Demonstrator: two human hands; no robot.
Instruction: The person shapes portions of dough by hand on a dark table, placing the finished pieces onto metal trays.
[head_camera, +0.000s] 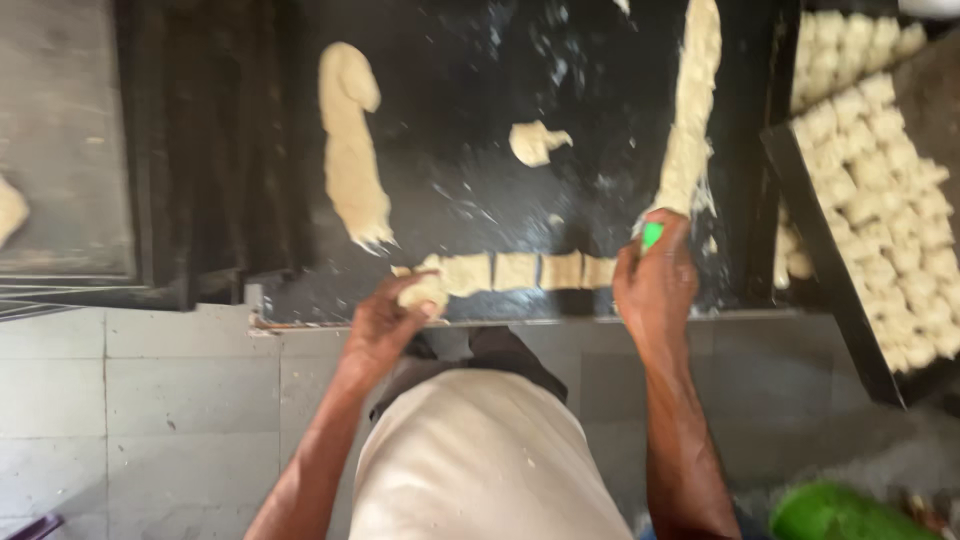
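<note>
Left hand: curling its fingers around a cut dough piece at the left end of the row, at the front edge of the bench.
Right hand: closing in a fist around a green-handled tool; the tool's working end is hiding behind the hand, touching the lower end of the long dough strip.
Row of cut pieces: lying side by side along the front edge, between the two hands.
Second dough strip: lying on the left part of the dark bench, well apart from the right hand.
Small dough scrap: sitting near the middle of the bench, between the strips.
Tray: resting to the right, holding many cut dough pieces packed close together.
Floor: showing grey tiles below the bench.
</note>
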